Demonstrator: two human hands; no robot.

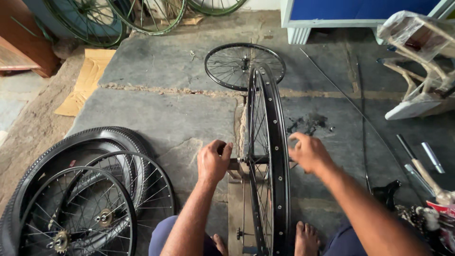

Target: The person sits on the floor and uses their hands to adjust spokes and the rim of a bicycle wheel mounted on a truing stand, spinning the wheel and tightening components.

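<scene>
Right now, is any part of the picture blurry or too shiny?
Head view: the right hand is a little smeared by motion, while the left hand and black rim look sharp; light is soft and even, with weak shadows; only the plastic-wrapped chair glares.

We see both forearms extended forward, bare. Our left hand [213, 162] is curled into a closed grip, knuckles up. Our right hand [309, 152] sits level with it, fingers bent, pinching loosely. Bare feet below.

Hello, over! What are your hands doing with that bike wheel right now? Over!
Left hand gripping the axle end. Right hand at the rim of the upright wheel on its wooden stand. Another wheel lies flat behind; nothing blocking.
</scene>
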